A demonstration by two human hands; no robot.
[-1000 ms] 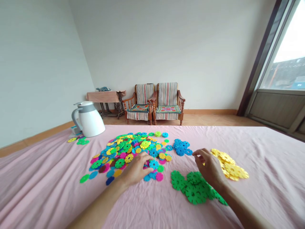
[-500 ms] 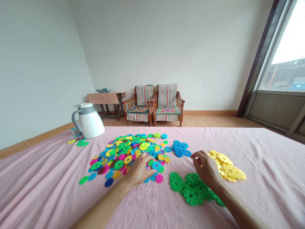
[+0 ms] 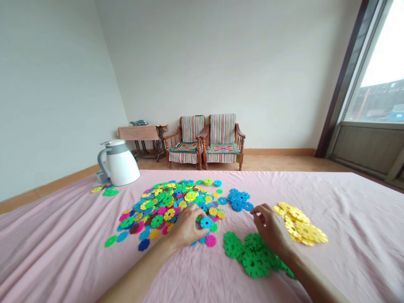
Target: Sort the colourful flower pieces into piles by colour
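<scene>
on the pink table (image 3: 347,202), the left hand (image 3: 186,229) is pinching a blue disc (image 3: 206,222) from the mixed pile (image 3: 167,202); the right hand (image 3: 271,229) is hovering loosely curled, empty, above the green pile (image 3: 249,254).

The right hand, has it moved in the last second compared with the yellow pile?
Yes. The right hand has drifted slightly left, away from the yellow pile, above the green pile.

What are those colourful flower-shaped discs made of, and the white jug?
The colourful notched flower-shaped discs look like moulded plastic: bright solid colours, thin flat shapes, even notches. The white jug with the grey lid has a smooth, slightly shiny shell, probably plastic, though coated metal can't be ruled out.
</scene>
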